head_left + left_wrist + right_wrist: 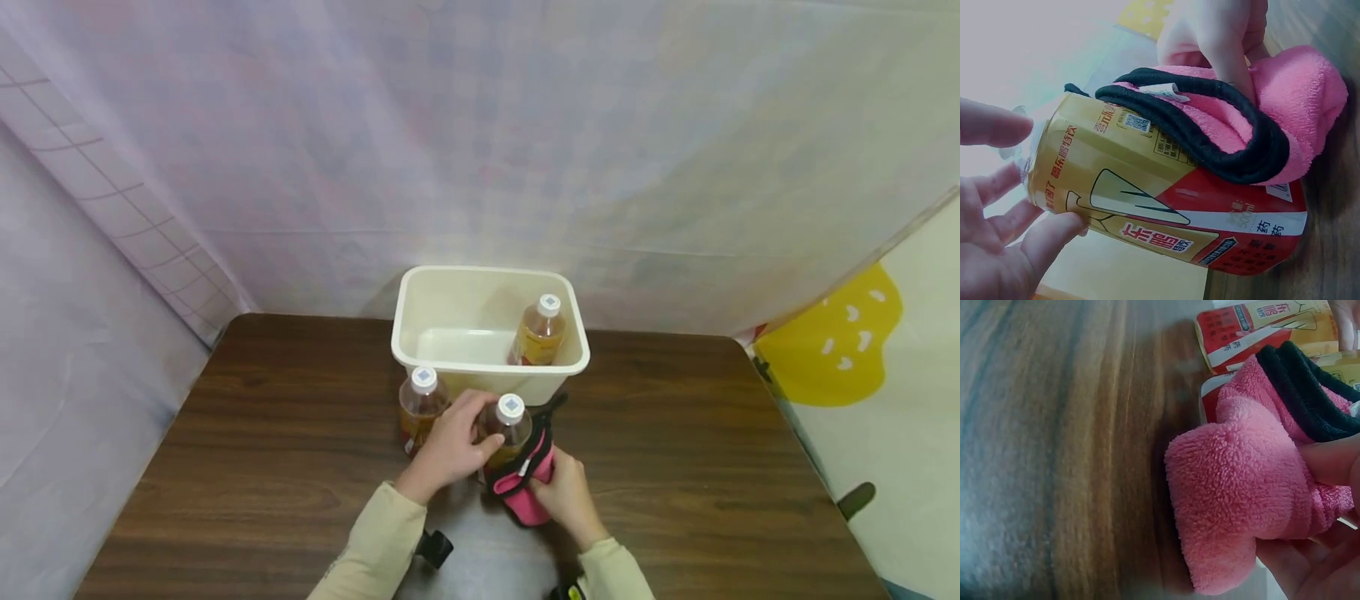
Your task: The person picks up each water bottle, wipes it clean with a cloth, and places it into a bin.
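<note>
My left hand (452, 443) grips a drink bottle (1129, 187) by its upper part, fingers and thumb spread round it just below the white cap (511, 408). The bottle stands upright, with a gold and red label. My right hand (567, 497) holds a bunched pink cloth (1235, 481) with black edging against the bottle's right side. In the left wrist view the cloth lies along the label. A second bottle (417, 410) of the same kind stands just left, behind my left hand.
Behind the hands stands a cream plastic bin (480, 367), with a third bottle (538, 335) upright inside at its right end. The brown wooden table (300, 433) reaches a pale curtain (480, 150) at the back. A black strap piece (435, 548) shows by the left sleeve.
</note>
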`<state>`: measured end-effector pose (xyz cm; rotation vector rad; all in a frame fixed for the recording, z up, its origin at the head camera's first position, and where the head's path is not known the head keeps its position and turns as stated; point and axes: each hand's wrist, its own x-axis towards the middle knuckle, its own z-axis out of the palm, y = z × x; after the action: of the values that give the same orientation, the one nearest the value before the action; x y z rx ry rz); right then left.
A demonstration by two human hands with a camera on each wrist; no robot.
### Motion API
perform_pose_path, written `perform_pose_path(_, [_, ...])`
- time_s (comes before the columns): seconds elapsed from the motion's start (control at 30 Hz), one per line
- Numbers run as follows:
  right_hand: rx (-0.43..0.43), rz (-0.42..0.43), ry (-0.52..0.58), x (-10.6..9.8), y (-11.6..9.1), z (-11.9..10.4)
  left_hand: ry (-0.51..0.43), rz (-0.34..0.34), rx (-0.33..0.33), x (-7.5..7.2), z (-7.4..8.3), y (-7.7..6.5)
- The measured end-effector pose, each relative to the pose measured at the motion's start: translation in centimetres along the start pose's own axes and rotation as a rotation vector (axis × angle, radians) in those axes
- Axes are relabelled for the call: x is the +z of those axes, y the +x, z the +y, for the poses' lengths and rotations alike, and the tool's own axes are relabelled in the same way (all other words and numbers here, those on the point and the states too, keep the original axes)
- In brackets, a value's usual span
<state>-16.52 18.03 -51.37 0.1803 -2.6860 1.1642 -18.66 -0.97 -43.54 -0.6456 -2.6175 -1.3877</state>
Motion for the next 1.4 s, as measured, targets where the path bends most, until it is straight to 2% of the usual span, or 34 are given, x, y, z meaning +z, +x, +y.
perform_pose_path(0.23, [0.009,-0.002,-0.002,-0.1,-0.1,-0.2,0.041,0.134,0.008,1.1,0.2,0.0])
perform_pose_path(0.33, [0.011,-0.002,-0.006,-0.3,-0.1,-0.3,0.055,0.162,-0.011,1.4,0.3,0.1])
perform_pose_path(0.47, [0.010,-0.013,0.012,-0.9,-0.2,-0.7,0.013,0.141,-0.032,1.3,0.2,0.1])
perform_pose_path(0.6, [-0.026,0.008,0.033,-1.9,-0.2,-1.5,-0.034,0.101,-0.019,0.9,0.1,0.1])
perform_pose_path(0.87, [-0.139,0.068,0.028,-4.5,0.4,-3.3,-0.034,0.089,0.047,0.3,0.0,0.3])
perform_pose_path(0.97, [-0.163,0.068,0.026,-5.2,0.9,-4.0,-0.014,0.060,0.058,0.1,0.0,0.3])
perform_pose_path(1.1, [-0.192,0.055,0.009,-5.8,1.4,-4.7,-0.055,0.018,0.046,-0.1,-0.1,0.4])
perform_pose_path(1.23, [-0.208,0.046,-0.016,-6.2,1.8,-5.4,-0.110,0.017,0.053,-0.2,-0.4,0.4])
perform_pose_path(1.4, [-0.188,0.019,-0.012,-6.4,2.1,-6.3,-0.089,0.045,0.106,-0.2,-0.7,0.3])
